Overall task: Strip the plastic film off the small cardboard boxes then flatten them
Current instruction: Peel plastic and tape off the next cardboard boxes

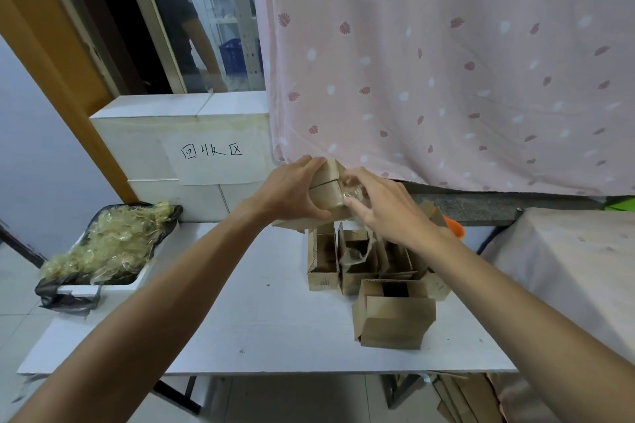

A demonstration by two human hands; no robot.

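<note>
I hold a small brown cardboard box [328,187] up above the far side of the white table [261,326]. My left hand [292,191] grips it from the left, fingers over its top and thumb underneath. My right hand [381,204] pinches crinkled clear plastic film [352,194] at the box's right end. Below, several open cardboard boxes [360,261] stand in a cluster on the table. One more box [395,316] lies on its side nearer to me.
A bin lined with a black bag [113,244] holds a heap of stripped film at the left. A white block with a handwritten sign [211,153] stands behind. A pink curtain [446,62] hangs at the back. Flat cardboard [457,395] lies under the table. A person stands behind the window.
</note>
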